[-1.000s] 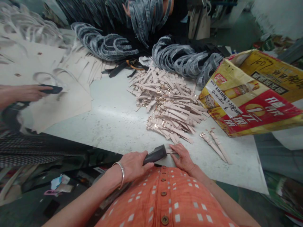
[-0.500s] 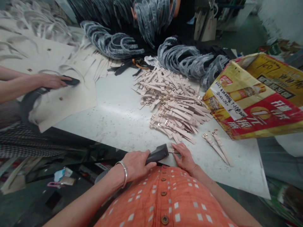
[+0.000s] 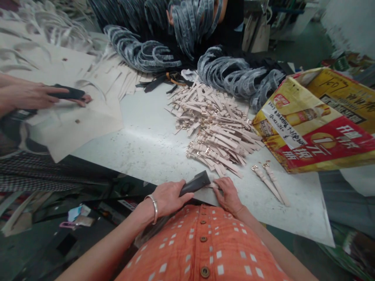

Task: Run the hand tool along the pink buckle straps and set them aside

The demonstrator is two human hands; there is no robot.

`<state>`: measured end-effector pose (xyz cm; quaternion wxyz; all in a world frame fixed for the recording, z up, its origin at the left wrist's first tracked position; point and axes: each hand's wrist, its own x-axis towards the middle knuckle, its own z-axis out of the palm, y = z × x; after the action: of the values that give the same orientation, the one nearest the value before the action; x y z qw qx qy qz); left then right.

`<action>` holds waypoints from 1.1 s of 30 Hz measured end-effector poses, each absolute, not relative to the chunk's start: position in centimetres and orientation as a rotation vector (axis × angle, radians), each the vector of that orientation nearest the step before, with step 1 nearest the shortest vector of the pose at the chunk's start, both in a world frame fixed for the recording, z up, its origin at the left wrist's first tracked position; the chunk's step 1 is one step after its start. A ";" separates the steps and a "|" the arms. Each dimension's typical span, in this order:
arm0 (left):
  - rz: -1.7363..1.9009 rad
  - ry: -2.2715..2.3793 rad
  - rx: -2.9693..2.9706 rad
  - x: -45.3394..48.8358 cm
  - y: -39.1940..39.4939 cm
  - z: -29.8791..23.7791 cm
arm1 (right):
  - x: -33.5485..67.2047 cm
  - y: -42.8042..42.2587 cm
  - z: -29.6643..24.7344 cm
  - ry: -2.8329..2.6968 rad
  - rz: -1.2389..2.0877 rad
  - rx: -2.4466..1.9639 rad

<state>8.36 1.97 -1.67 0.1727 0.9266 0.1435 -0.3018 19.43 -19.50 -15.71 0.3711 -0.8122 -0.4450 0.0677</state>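
Observation:
My left hand [image 3: 169, 197], with a silver bangle at the wrist, is closed round a black handheld tool [image 3: 195, 183]. The tool's blunt head points right, close to the fingers of my right hand [image 3: 229, 194]. Those fingers pinch a short pale strap [image 3: 213, 184] at the table's near edge; most of it is hidden by the fingers and the tool. Just beyond lies a heap of pale buckle straps [image 3: 212, 128] with gold-coloured buckles. To the right, two buckle straps [image 3: 271, 183] lie side by side, apart from the heap.
A yellow and red carton [image 3: 316, 121] stands at the right of the white table [image 3: 140, 146]. Bundles of grey-black looped straps [image 3: 149, 54] line the back. At left, a co-worker's hand [image 3: 38, 95] holds another black tool [image 3: 67, 92] over a pale panel [image 3: 96, 117].
My black tool's head has risen slightly, and my right hand stays about where it was. The co-worker's hand and tool have shifted left and up, and a second hand's fingers show there.

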 end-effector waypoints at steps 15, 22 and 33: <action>-0.927 0.353 2.566 5.6 2.6 -1.4 | 19.4 -21.1 -16.1 -1.203 0.055 -2.061; -0.978 0.313 2.605 6.0 1.8 -2.3 | 19.5 -21.5 -16.5 -1.160 0.157 -1.965; -1.016 0.287 2.588 7.5 1.6 -2.1 | 20.2 -21.0 -15.8 -1.203 0.259 -1.980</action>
<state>7.51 1.59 -2.12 0.1724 0.9121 0.1010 -0.3580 20.24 -20.97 -15.84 0.3941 -0.7807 -0.4741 0.1022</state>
